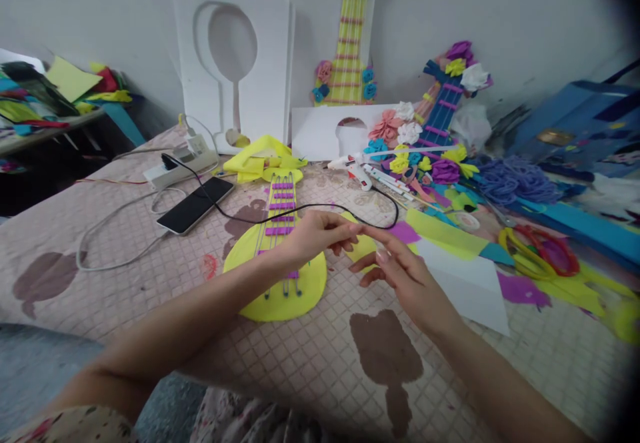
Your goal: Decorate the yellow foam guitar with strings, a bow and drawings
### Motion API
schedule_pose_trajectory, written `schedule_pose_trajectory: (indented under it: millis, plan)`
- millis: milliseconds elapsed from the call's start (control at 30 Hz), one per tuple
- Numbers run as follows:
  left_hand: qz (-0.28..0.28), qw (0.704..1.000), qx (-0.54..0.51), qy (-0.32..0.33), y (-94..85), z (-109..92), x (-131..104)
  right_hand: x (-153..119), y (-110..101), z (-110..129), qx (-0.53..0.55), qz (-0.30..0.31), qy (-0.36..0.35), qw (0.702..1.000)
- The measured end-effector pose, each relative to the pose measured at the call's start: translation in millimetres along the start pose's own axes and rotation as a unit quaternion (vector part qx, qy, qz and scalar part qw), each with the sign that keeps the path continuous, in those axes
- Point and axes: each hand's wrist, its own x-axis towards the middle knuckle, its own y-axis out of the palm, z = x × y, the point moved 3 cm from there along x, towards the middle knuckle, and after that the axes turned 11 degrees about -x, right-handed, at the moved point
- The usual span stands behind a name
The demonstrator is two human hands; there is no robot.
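Note:
A flat yellow guitar shape with purple bars and grey strings lies on the patterned cloth. Above its right side, my left hand has its thumb and fingers pinched together, and its fingertips meet those of my other hand. Whatever may be between them is too small to make out. My right hand reaches in from the right, index finger stretched to the left hand, the other fingers apart and slightly curled. A white and orange glue gun rests beyond my hands.
A black phone with cables lies left, near a white power strip. Scissors, white paper and felt scraps lie right. Decorated guitars and a white cutout board lean at the wall. A black cord crosses the guitar.

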Motion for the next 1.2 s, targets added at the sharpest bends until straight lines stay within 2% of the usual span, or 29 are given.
schedule_pose_trajectory:
  millis: [133,233,367,467,633,833,933,1000,1100,1167,1200]
  plan:
    - [-0.011,0.999,-0.015,-0.032,2.3,0.4,-3.7,-3.8,6.3,-3.4,-0.123,-0.024,-0.062,0.990]
    - [0.006,0.999,-0.036,-0.017,5.2,-1.0,-5.8,-5.2,7.8,-3.2,-0.159,-0.027,-0.083,0.983]
    - [-0.002,0.993,-0.114,0.001,3.4,-1.4,-4.1,-2.7,4.0,0.3,-0.005,0.007,-0.040,0.999]
    - [-0.021,0.991,-0.132,-0.007,2.0,-0.2,-3.6,0.0,-0.9,2.6,0.083,-0.012,-0.015,0.996]
    - [0.059,0.997,-0.052,-0.004,18.3,-0.1,-12.6,1.4,0.6,-1.9,0.121,-0.014,0.011,0.993]
    - [0.095,0.992,-0.077,0.019,32.3,-3.1,-20.9,2.4,5.0,-7.7,0.134,-0.016,0.030,0.990]
    - [0.087,0.995,-0.028,0.043,30.4,-4.8,-22.9,2.7,5.7,-9.8,0.102,-0.013,0.025,0.994]
    - [0.078,0.991,0.071,0.086,27.6,-8.7,-24.4,2.4,6.0,-10.5,0.066,-0.004,0.014,0.998]
    - [0.097,0.952,0.237,0.170,26.5,-16.9,-26.9,1.7,6.8,-10.3,0.056,0.022,0.010,0.998]
    - [0.111,0.934,0.275,0.202,26.6,-20.6,-27.6,1.2,7.6,-9.2,0.082,0.040,0.015,0.996]
    - [0.111,0.935,0.270,0.204,26.2,-21.4,-27.3,0.9,8.3,-8.5,0.099,0.049,0.020,0.994]
